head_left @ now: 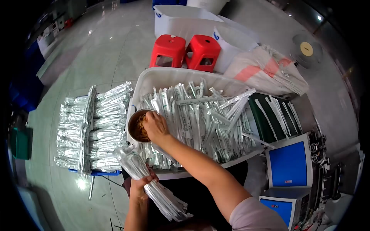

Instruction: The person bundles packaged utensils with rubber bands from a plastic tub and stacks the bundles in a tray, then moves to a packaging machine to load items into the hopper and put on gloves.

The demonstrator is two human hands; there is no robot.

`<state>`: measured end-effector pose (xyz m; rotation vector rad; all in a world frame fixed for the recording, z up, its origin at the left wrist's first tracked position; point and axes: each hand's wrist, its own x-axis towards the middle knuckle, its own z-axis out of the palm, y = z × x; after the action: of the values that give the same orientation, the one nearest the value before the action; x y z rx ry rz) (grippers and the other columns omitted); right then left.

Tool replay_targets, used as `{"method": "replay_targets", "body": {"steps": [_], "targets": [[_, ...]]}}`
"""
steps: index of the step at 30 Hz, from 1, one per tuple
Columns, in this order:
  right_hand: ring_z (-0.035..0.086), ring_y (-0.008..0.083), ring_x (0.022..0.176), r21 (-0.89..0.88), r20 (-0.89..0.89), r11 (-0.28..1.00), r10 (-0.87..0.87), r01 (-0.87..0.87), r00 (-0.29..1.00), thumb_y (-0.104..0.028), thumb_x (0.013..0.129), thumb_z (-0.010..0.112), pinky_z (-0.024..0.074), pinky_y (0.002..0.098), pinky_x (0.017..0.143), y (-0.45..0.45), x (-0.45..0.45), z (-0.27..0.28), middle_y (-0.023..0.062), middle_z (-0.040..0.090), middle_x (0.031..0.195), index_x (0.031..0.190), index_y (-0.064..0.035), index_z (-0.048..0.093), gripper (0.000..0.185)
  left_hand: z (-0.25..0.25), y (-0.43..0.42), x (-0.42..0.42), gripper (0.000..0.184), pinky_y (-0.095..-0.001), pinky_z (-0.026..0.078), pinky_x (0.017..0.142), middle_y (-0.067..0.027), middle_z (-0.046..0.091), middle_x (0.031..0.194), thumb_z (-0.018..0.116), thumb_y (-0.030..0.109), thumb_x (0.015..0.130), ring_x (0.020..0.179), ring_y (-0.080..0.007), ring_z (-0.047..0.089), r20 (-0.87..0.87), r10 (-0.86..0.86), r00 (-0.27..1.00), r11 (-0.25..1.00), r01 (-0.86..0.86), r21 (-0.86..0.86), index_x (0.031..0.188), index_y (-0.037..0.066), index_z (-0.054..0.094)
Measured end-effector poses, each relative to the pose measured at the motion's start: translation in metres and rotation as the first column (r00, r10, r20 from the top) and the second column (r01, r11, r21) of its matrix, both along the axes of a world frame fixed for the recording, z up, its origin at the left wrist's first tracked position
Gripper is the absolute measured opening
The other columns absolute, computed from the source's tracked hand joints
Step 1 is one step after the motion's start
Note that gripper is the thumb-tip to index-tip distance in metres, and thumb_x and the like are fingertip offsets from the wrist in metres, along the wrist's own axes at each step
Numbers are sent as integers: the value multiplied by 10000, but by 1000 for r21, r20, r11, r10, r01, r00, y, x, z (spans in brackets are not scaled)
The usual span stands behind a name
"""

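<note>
My left hand (143, 184) is wrapped round the middle of a bundle of thin silver-wrapped sticks (163, 198), which slants over my lap. My right hand (155, 126) reaches into a round metal bowl (131, 122) of tan rubber bands (141, 129); its fingertips are down among the bands, and whether they pinch any is hidden. The bowl sits at the left edge of a large white tub (154, 77). Many loose silver packets (192, 119) lie in the tub, several of them crossing each other at the right.
Stacked silver bundles (110, 127) stand left of the tub. Behind it are two red stools (167, 48), white tubs (185, 19) and a white sack with red stripes (266, 71). At the right, a green surface (266, 119) holds white strips beside a blue-panelled machine (289, 165).
</note>
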<state>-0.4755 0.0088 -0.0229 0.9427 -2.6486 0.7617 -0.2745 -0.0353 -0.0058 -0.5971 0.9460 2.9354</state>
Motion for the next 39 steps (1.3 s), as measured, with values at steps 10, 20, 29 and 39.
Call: {"method": "replay_targets", "body": {"steps": [10,20,29,39], "targets": [[575,247,578,-162,217,984,102,-68,971,-103,694,586,459,335,501,118,131,97,87,566,674,740,-32,557,89,37,36,-12,457,-292,483,638,-90,573,805,650,27,543,694,-192,577,34,-81,996,968,86,-236,976,-26,513],[515,200,632,-494,294,866,87,73,952,-4,776,435,425,306,656,205,62,69,99,532,710,803,8,535,104,53,74,-19,555,-288,422,555,-73,511,648,736,92,538,581,-180,520,-313,-575,756,804,593,-44,994,-16,439],[504,238,1056,-905,341,408,534,117,774,82,740,502,401,339,900,191,124,87,170,515,1144,1125,4,508,393,4,87,-16,490,-292,426,528,-90,520,662,708,95,566,599,-186,522,-425,-518,743,799,597,69,992,2,483],[576,297,791,-272,245,840,533,-470,810,-245,568,740,440,364,678,184,97,134,162,600,818,889,5,577,438,4,112,-43,347,-330,448,525,-105,520,634,681,126,636,546,-226,524,-194,-573,796,814,581,-23,915,-1,517]]}}
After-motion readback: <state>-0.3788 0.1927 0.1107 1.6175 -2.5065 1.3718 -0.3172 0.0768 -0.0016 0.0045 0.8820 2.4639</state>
